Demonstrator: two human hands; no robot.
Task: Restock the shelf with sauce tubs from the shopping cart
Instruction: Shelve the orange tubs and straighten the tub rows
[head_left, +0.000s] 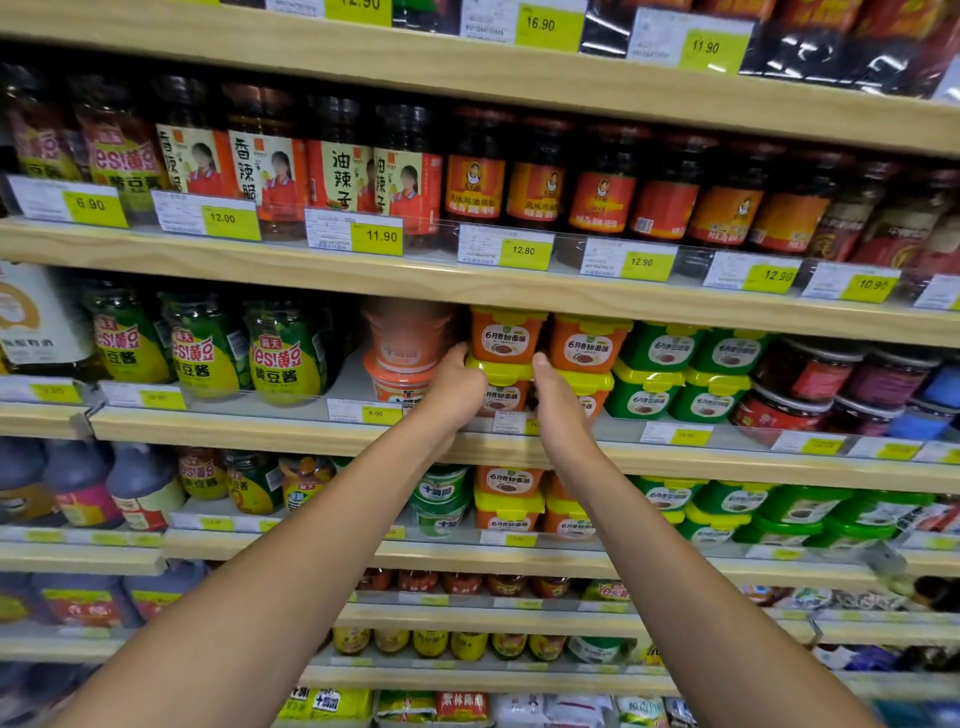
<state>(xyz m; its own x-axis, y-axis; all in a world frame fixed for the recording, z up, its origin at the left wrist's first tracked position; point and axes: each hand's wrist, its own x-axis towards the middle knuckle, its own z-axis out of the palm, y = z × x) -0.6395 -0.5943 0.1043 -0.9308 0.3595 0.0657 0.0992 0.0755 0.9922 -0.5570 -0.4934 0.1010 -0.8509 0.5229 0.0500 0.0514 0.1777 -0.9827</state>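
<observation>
Both my arms reach up to the middle shelf (311, 434). My left hand (453, 392) and my right hand (558, 400) press against either side of an orange sauce tub with a yellow lid (503, 392) at the shelf's front. A second orange tub (506, 335) is stacked on top of it. To the right stands another stack of orange tubs (589, 343). Round orange tubs (402, 345) stand to the left. The shopping cart is out of view.
Green tubs with yellow lids (675, 374) stand to the right of the orange ones, and yellow-green sauce jars (283, 358) stand to the left. The shelf above (467, 291) hangs low over the tubs. More orange and green tubs fill the shelf below (511, 501).
</observation>
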